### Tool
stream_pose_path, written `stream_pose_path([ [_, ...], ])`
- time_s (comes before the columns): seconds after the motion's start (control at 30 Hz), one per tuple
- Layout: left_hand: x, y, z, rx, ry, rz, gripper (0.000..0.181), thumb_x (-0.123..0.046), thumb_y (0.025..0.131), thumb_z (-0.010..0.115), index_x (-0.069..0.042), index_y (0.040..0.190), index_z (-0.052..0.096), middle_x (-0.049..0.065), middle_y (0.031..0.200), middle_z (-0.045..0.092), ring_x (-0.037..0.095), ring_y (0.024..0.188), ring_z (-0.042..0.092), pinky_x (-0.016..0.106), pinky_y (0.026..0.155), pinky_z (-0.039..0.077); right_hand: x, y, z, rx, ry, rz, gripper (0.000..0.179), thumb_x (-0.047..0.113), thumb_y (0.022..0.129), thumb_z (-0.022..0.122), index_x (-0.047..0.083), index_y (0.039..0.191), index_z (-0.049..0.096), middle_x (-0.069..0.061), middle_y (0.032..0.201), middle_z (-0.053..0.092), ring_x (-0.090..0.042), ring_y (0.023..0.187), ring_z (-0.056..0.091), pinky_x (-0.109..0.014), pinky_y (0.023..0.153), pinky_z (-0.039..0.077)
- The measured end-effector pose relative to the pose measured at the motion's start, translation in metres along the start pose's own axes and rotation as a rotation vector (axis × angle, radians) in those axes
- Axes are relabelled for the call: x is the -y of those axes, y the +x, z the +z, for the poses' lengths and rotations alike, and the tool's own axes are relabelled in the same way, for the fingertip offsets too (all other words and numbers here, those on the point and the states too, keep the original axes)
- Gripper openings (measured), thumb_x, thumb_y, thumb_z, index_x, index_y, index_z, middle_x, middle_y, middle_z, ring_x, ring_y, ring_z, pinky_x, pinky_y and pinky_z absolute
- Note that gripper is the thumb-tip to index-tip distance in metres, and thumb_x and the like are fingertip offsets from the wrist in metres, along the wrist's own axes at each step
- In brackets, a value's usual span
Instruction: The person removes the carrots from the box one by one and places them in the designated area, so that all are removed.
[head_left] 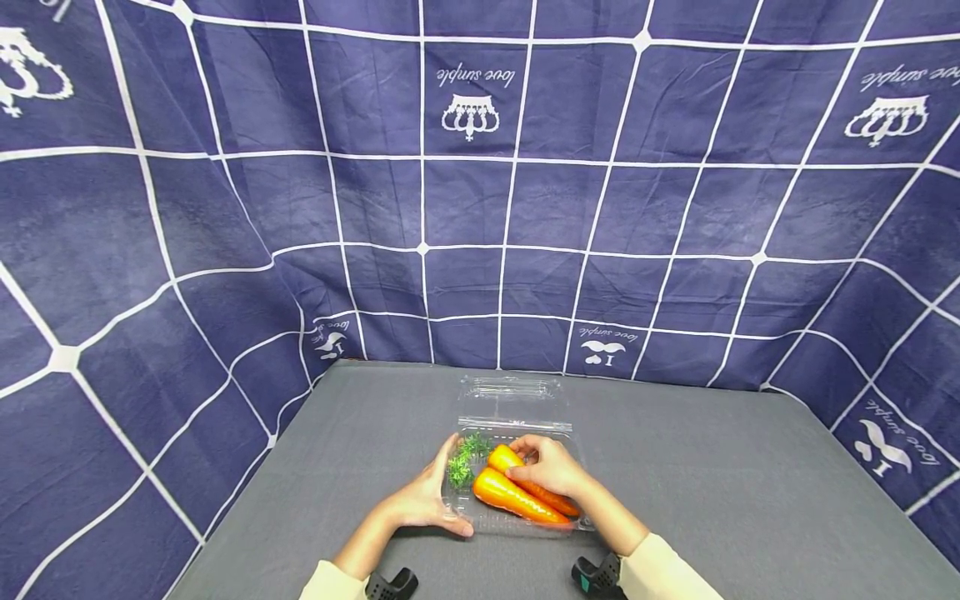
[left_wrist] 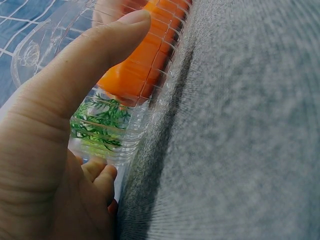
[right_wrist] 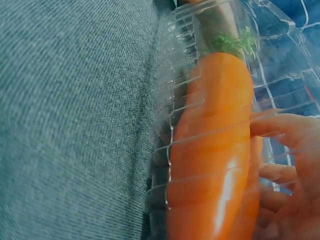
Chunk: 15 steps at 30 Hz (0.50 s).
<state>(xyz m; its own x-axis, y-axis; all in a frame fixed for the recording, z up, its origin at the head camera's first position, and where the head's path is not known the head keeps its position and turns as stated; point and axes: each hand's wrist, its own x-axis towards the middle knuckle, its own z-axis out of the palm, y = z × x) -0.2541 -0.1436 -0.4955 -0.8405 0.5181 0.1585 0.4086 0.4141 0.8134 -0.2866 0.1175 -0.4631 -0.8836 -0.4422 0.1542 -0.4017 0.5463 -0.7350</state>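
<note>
A clear plastic clamshell container (head_left: 491,522) sits on the grey cloth with its lid (head_left: 513,402) folded back. Two orange carrots with green tops lie side by side inside, slanting from back left to front right. My left hand (head_left: 422,502) grips the container's left end, its thumb (left_wrist: 95,60) along the ribbed front wall. Inside the container, my right hand (head_left: 553,468) holds the rear carrot (head_left: 504,457) between thumb and fingers. The front carrot (right_wrist: 212,150) rests along the near wall. The green leafy tops (head_left: 465,461) fill the left end, beside my left fingers.
A grey cloth (head_left: 720,475) covers the table around the container. Behind and at both sides hangs a blue curtain (head_left: 570,208) with a white grid. Dark straps (head_left: 600,575) sit at both wrists, below pale sleeves.
</note>
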Motion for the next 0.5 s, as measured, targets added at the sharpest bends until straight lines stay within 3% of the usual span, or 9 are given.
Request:
stream_pose_path([
  [0.37, 0.0, 0.001, 0.001, -0.002, -0.004, -0.004, 0.137, -0.026, 0.058, 0.096, 0.003, 0.153, 0.002, 0.027, 0.154, 0.023, 0.042, 0.141, 0.023, 0.062, 0.109, 0.021, -0.0006, -0.001, 0.0006, 0.032, -0.059, 0.007, 0.046, 0.014, 0.069, 0.082, 0.006, 0.112, 0.067, -0.002, 0.091, 0.067, -0.011, 0.071, 0.06, -0.029, 0.068, 0.049],
  [0.5, 0.0004, 0.0011, 0.002, -0.005, -0.017, -0.019, 0.138, -0.028, 0.057, 0.096, 0.001, 0.154, 0.002, 0.028, 0.155, 0.021, 0.04, 0.142, 0.023, 0.061, 0.11, 0.021, 0.0001, -0.0021, 0.001, 0.009, -0.081, -0.007, 0.048, 0.014, 0.069, 0.082, 0.007, 0.114, 0.067, -0.002, 0.092, 0.067, -0.01, 0.07, 0.059, -0.029, 0.066, 0.049],
])
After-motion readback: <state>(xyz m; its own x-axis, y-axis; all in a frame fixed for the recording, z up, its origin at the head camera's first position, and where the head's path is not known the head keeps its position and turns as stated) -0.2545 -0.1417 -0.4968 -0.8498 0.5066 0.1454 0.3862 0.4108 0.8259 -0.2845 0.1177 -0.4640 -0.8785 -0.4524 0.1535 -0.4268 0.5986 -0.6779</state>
